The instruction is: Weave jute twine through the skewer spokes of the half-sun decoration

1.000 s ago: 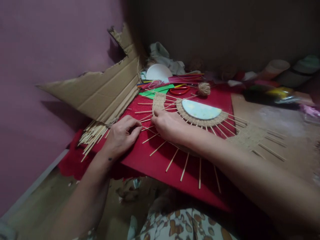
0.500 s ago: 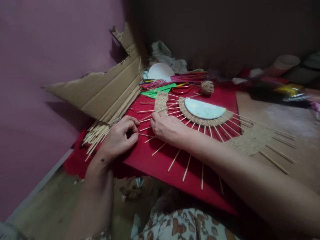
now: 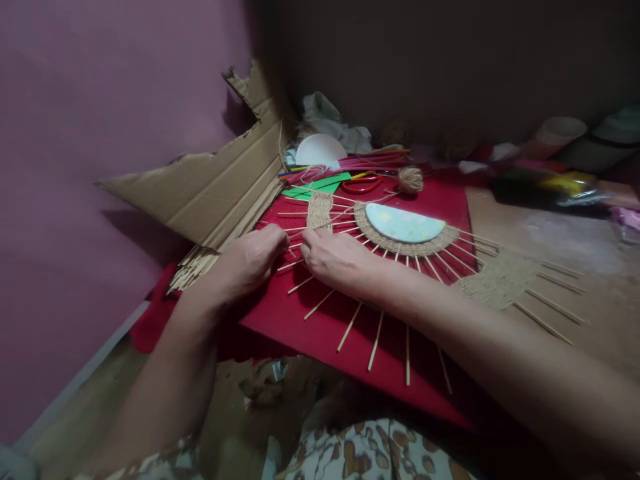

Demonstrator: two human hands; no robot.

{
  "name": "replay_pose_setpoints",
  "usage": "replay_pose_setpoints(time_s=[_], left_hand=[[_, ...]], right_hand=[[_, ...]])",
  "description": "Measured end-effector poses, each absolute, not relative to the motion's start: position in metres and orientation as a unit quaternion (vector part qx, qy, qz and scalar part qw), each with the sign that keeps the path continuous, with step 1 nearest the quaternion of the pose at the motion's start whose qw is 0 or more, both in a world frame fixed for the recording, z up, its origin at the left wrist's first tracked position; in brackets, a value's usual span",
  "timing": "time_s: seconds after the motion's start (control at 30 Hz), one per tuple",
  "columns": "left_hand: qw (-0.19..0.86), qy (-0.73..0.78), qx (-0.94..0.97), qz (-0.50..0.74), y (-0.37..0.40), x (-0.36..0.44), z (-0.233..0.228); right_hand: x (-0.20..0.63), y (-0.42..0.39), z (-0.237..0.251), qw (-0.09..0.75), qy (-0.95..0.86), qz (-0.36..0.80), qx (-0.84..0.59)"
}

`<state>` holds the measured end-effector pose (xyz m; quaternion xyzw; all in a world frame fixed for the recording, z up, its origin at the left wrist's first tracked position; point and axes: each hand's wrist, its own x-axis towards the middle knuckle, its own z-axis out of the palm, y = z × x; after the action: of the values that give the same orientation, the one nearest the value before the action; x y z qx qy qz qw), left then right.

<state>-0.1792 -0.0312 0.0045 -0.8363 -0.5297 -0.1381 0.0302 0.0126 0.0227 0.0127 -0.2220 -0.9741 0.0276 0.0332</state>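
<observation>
Cardboard: tall torn sheet (image 3: 210, 193), far left, leaning by the wall.
Loose sticks: bunch of pale sticks (image 3: 187, 272) under its near edge, just left of my forearm.
Change: my left hand (image 3: 257, 257) has rolled over and come in toward the right one; half a second ago a gap showed between thumb and fingers, with a strand drawn across. I read this as the strand being worked at the left-hand spokes.
Left grip: fingers curled in, tips together, seemingly on the twine; thumb hidden, so the exact hold is unclear.
Right grip: right hand (image 3: 335, 257) has thumb and fingers pinched at the near end of the outer band (image 3: 319, 212), among the spokes (image 3: 407, 357); little opening left. Position much as before.
Woven piece: spread on the red sheet (image 3: 300, 333), mid-scene. Spokes fan from a pale blue half-disc (image 3: 404, 223); my right forearm hides part of the weave.
Twine: line (image 3: 386, 197) runs from the ball (image 3: 411, 181), far side, across the spokes toward my hands.
Right end: outer band shows again (image 3: 500, 280) over the brown worktop (image 3: 493, 205), spoke tips bare beyond it.
</observation>
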Motion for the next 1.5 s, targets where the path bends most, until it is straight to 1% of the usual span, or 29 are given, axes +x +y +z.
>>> replay_pose_setpoints(time_s=[0.1, 0.2, 0.27, 0.33, 0.4, 0.5, 0.53, 0.63, 0.73, 0.8, 0.93, 1.03, 1.13, 1.27, 1.5], left_hand=[[0.049, -0.507, -0.854, -0.107, -0.020, -0.164, 0.020], [0.019, -0.477, -0.876, -0.068, -0.007, -0.152, 0.029], [-0.015, -0.466, -0.883, -0.047, 0.000, -0.149, 0.028], [-0.042, -0.472, -0.879, -0.057, 0.005, -0.150, 0.022], [-0.069, -0.489, -0.864, -0.095, 0.008, -0.154, 0.014], [-0.109, -0.504, -0.844, -0.147, 0.012, -0.161, 0.005], [-0.114, -0.507, -0.840, -0.155, 0.013, -0.163, 0.003], [-0.120, -0.516, -0.833, -0.158, 0.015, -0.165, 0.001], [-0.114, -0.528, -0.828, -0.150, 0.015, -0.164, 0.001], [-0.107, -0.534, -0.825, -0.147, 0.014, -0.164, 0.002], [-0.104, -0.528, -0.829, -0.152, 0.013, -0.165, 0.001], [-0.095, -0.515, -0.836, -0.162, 0.013, -0.166, 0.000], [-0.071, -0.505, -0.843, -0.169, 0.014, -0.166, 0.000], [-0.051, -0.491, -0.852, -0.176, 0.015, -0.167, -0.002], [-0.066, -0.471, -0.863, -0.174, 0.013, -0.171, -0.006]], right_hand=[[0.015, 0.019, 0.011, 0.063, -0.980, 0.005, -0.190], [0.019, 0.013, 0.012, 0.049, -0.985, -0.011, -0.163], [0.026, 0.009, 0.013, 0.038, -0.987, -0.002, -0.157], [0.036, 0.007, 0.017, 0.045, -0.984, 0.018, -0.170], [0.051, 0.006, 0.020, 0.066, -0.980, 0.024, -0.188], [0.081, 0.006, 0.025, 0.094, -0.966, -0.006, -0.243], [0.092, 0.007, 0.026, 0.089, -0.958, -0.015, -0.272], [0.127, 0.014, 0.025, 0.088, -0.929, -0.025, -0.360], [0.158, 0.027, 0.022, 0.118, -0.891, -0.036, -0.438], [0.175, 0.035, 0.020, 0.122, -0.873, -0.048, -0.469], [0.192, 0.045, 0.017, 0.098, -0.853, -0.028, -0.512], [0.193, 0.045, 0.015, 0.083, -0.853, -0.010, -0.515], [0.190, 0.041, 0.017, 0.073, -0.847, -0.045, -0.525], [0.185, 0.034, 0.022, 0.033, -0.837, -0.099, -0.537], [0.178, 0.035, 0.023, -0.020, -0.814, -0.059, -0.577]])
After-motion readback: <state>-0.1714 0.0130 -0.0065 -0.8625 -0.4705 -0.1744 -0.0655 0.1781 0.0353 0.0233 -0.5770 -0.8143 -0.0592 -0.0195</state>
